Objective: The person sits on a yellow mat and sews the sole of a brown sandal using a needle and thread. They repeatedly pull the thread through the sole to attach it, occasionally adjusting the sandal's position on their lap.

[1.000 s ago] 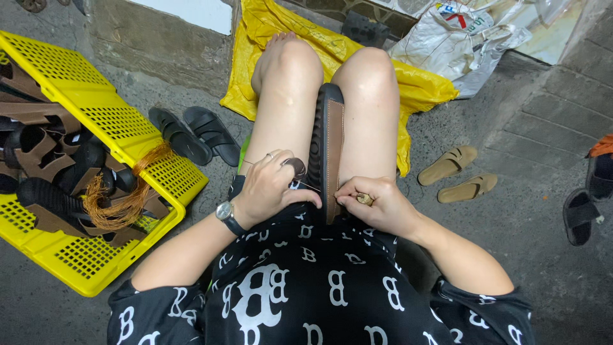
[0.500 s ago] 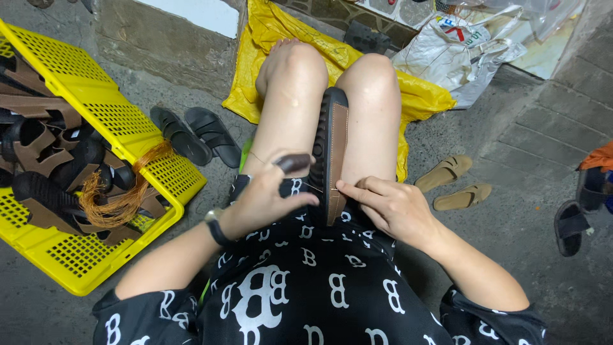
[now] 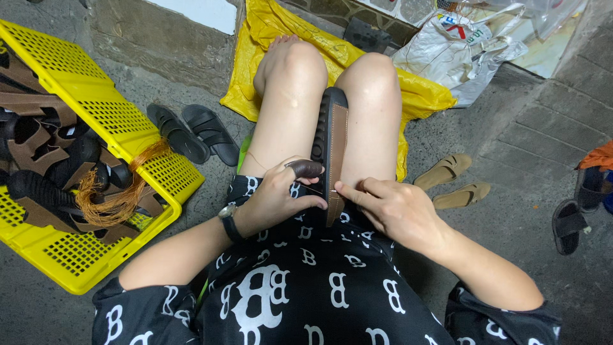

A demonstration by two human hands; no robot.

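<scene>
I am seeing a yellow crate [image 3: 96,121] lying at my left. A dark sandal sole [image 3: 332,150] is standing on edge, wedged between the knees. My left hand [image 3: 278,195], a leather guard [image 3: 305,168] covering one finger, is gripping its near end, while my right hand [image 3: 389,207] is pinching its brown edge.

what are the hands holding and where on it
Both hands grip the black-soled sandal with a brown leather strap, clamped between the knees: left hand and right hand pinch its near end.
</scene>
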